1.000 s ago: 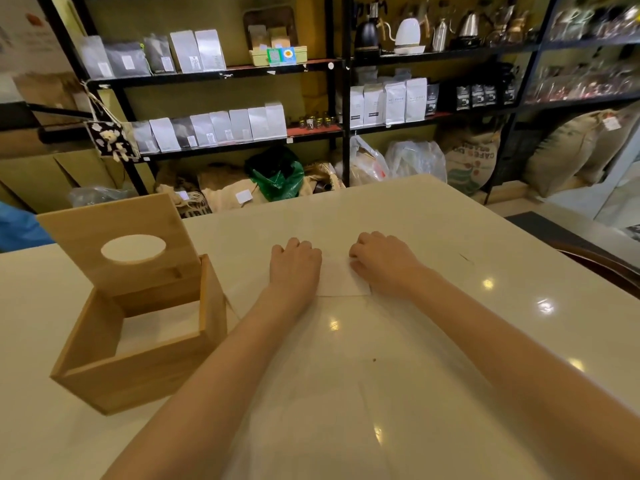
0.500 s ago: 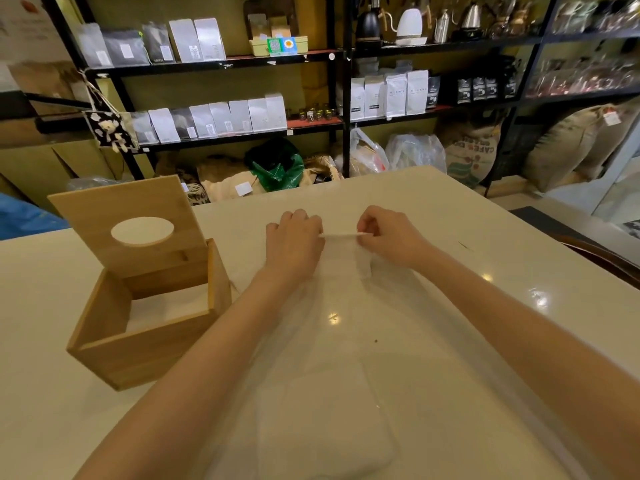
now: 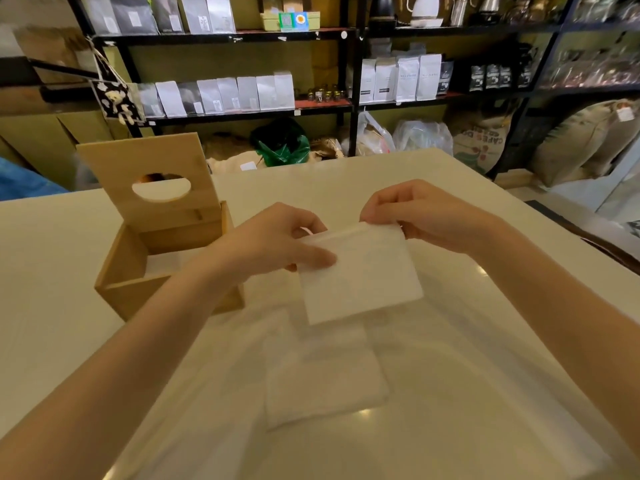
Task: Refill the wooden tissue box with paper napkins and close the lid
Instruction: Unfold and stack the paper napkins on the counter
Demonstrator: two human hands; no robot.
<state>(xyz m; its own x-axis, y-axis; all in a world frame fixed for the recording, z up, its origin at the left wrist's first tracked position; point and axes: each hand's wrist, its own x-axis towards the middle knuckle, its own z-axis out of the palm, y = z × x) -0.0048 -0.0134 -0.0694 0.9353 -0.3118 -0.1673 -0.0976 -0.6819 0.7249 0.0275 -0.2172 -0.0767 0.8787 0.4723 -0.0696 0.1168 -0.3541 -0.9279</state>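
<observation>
Shop storeroom backdrop: black metal shelving (image 3: 353,81) stacked with pale pouches, burlap sacks (image 3: 588,140) on the floor to the right, and a glossy cream table (image 3: 52,271) in front of you. Wooden tissue box (image 3: 138,282) sits on the table to your left, lid (image 3: 149,178) hinged up and standing open, its oval slot facing you. Inside the box something white shows low against the far wall, likely a few napkins already in, but too little is visible to say how full it is. Your left hand (image 3: 273,244) is closed in a pinch grip on the upper left corner of a folded white napkin (image 3: 360,275), thumb on the near face. Your right hand (image 3: 426,216) pinches the top right edge of the same napkin, fingers curled over it. The napkin hangs clear of the table, raised between both hands, just right of the box and not yet over its opening. Below it, nearer your body, a stack of napkins (image 3: 325,375) lies inside a clear plastic wrapper (image 3: 485,393) spread across the table. Judging by this, you are early to midway: the box is open and loading is in progress, with this napkin still to go in, the stack apparently still to follow, and the lid still to come down. Nothing yet blocks the box opening.
</observation>
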